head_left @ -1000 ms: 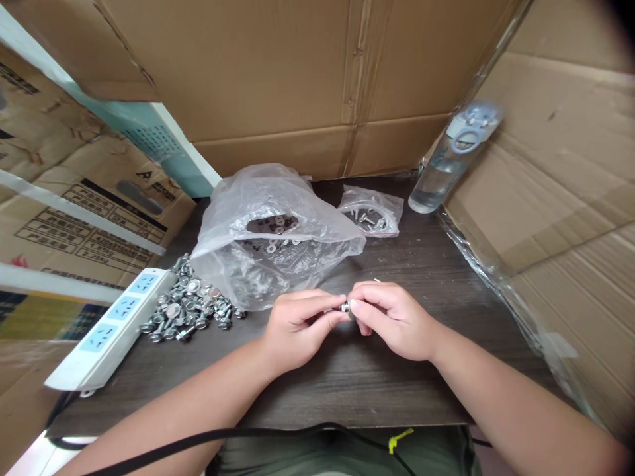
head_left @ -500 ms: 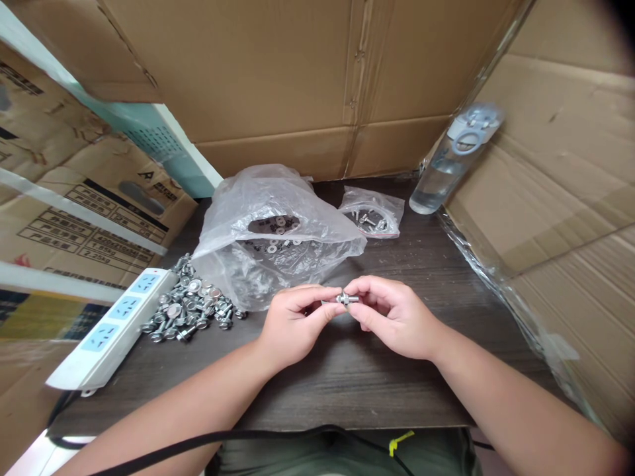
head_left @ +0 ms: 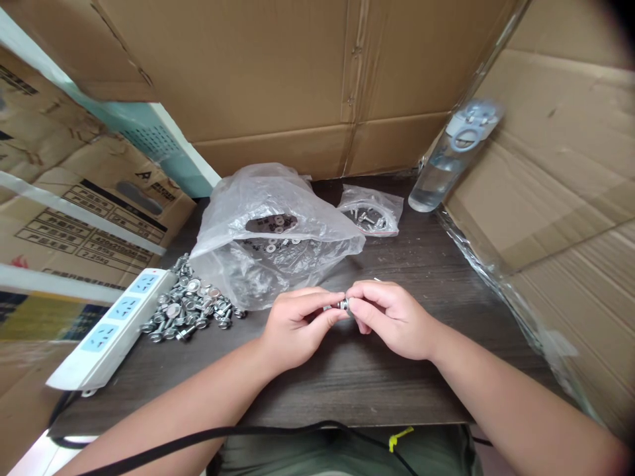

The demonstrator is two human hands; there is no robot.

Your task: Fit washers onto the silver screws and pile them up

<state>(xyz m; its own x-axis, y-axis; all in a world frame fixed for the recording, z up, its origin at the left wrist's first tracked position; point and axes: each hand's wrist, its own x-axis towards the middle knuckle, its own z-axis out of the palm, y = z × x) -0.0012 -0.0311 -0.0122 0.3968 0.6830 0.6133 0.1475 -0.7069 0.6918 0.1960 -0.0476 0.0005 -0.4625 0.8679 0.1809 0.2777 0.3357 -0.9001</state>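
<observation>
A small metal bolt with ring-like parts on it is pinched between my two hands, low over the front middle of the table. My left hand grips one end with thumb and forefinger. My right hand closes its thumb and fingertips over the other end, so the shaft is hidden. A small pale piece shows just behind the right knuckles; its kind is unclear. To the left lies a pile of bolts with flanged heads. Behind the hands, a clear plastic bag lies open with washers inside.
A white power strip lies left of the bolt pile. At the back are a small zip bag of screws and a water bottle. Cardboard walls enclose the table. A black cable crosses the front edge.
My right fingers have closed over the bolt's shaft, which was showing between the hands before. The pale piece behind the right hand has come into view. The left hand has barely moved.
</observation>
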